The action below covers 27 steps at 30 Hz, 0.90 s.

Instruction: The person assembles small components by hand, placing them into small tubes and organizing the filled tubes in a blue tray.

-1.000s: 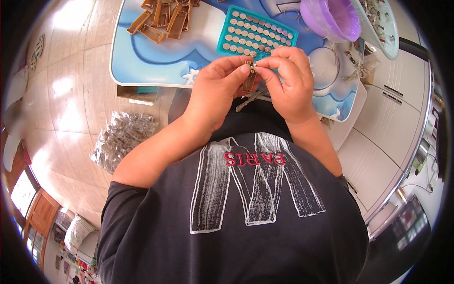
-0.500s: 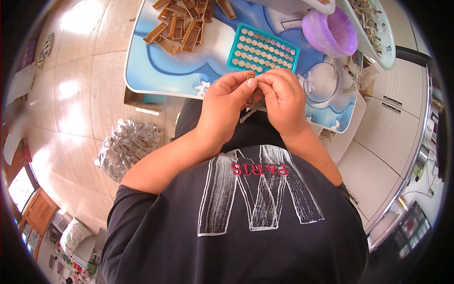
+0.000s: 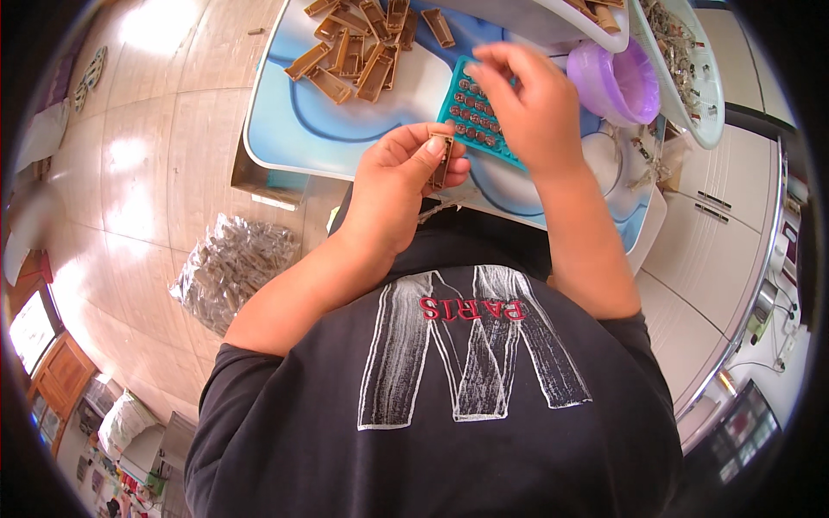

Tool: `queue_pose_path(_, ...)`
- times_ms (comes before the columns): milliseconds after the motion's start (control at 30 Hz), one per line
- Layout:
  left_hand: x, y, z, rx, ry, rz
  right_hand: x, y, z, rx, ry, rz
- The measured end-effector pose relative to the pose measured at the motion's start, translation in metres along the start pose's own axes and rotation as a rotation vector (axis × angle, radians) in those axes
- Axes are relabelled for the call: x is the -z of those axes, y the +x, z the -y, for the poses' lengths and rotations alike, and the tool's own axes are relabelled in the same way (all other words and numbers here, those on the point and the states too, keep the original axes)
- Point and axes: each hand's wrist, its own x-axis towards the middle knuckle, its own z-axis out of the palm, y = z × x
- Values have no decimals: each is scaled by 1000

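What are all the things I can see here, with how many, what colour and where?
Table: one, blue and white, in front of the person.
Brown clips: a loose pile, too many to count, at the table's far side.
Tray: one, teal, holding rows of small round pieces, partly under the right hand.
Bowl: one, purple, right of the tray.
Clear bag: one, full of grey pieces, on the floor at the left.
Left hand: pinches one brown clip.
Right hand: over the tray; whether it holds anything is unclear.
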Motion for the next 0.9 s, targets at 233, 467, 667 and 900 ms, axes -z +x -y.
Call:
queue_pose_path(233, -1, -1, -8, -5, 5, 18, -25, 46, 8, -90, -495, 204)
queue_pose_path(467, -3, 1, -10, 10, -28, -21, -6, 5, 11, -29, -280, -22)
queue_pose_path(667, -16, -2, -3, 34, -24, 25, 25, -56, 22, 260, -304, 36)
queue_pose_path(900, -29, -8, 5, 187, 119, 213, 57, -81, 9, -11, 209, 157)
